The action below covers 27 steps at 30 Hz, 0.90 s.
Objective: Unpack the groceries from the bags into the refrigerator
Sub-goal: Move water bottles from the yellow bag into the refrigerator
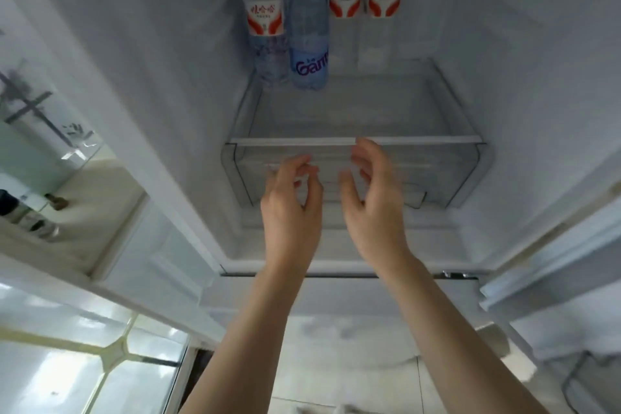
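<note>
The refrigerator stands open in front of me. On its glass shelf stand several water bottles: a clear one with a red and white label, a blue one, and two more red-labelled ones behind. Below the shelf sits a clear plastic drawer. Both my hands hover in front of the drawer's front wall. My left hand has loosely curled fingers and holds nothing. My right hand is likewise loosely curled and holds nothing. No bags are in view.
The left fridge door hangs open, with small dark items on its door shelf. The right door's edge is at the right. Pale floor tiles lie below, and a glossy tiled surface at the lower left.
</note>
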Available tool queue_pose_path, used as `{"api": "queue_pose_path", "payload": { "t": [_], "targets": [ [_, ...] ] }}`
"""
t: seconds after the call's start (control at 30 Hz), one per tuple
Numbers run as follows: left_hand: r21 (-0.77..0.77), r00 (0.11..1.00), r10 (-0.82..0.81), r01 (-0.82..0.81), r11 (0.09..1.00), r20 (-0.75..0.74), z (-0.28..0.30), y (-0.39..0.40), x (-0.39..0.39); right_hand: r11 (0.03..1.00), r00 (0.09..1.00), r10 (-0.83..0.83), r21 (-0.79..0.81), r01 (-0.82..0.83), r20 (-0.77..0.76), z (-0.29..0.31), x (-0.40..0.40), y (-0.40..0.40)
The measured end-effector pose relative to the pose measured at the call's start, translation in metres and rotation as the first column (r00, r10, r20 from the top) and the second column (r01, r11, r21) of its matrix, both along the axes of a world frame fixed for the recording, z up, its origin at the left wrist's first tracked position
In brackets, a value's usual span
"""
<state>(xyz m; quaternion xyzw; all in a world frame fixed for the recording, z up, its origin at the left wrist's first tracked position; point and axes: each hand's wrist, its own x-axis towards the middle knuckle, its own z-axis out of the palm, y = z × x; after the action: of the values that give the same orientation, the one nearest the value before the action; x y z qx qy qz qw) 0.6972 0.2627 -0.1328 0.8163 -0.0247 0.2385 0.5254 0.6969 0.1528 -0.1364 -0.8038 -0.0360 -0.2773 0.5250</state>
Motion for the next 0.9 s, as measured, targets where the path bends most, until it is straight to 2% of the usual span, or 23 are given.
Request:
{"api": "queue_pose_path", "payload": {
  "t": [0.1,0.23,0.43,0.6,0.73,0.9],
  "targets": [
    [0.014,0.999,-0.042,0.042,0.999,-0.005,-0.016,0.003,-0.035,0.999,1.0,-0.007,-0.036,0.006,-0.027,-0.017,-0.039,-0.004],
    [-0.021,0.975,-0.161,0.16,0.987,-0.156,-0.041,0.003,-0.08,0.994,0.993,-0.037,-0.106,0.025,-0.114,-0.047,-0.102,-0.01],
    [0.103,0.903,-0.33,0.369,0.924,-0.276,-0.088,0.03,-0.161,0.971,0.951,-0.21,-0.165,0.175,-0.226,-0.084,-0.21,-0.003],
    [0.284,0.809,-0.488,0.577,0.766,-0.328,-0.115,0.055,-0.233,0.954,0.867,-0.3,-0.102,0.283,-0.397,-0.106,-0.303,0.022],
    [0.279,0.698,-0.56,0.703,0.654,-0.446,-0.132,0.064,-0.283,0.924,0.819,-0.373,-0.092,0.372,-0.435,-0.123,-0.37,0.039],
    [0.28,0.557,-0.622,0.825,0.491,-0.55,-0.145,0.061,-0.334,0.854,0.685,-0.459,-0.069,0.515,-0.567,-0.138,-0.452,0.043]
  ]
}}
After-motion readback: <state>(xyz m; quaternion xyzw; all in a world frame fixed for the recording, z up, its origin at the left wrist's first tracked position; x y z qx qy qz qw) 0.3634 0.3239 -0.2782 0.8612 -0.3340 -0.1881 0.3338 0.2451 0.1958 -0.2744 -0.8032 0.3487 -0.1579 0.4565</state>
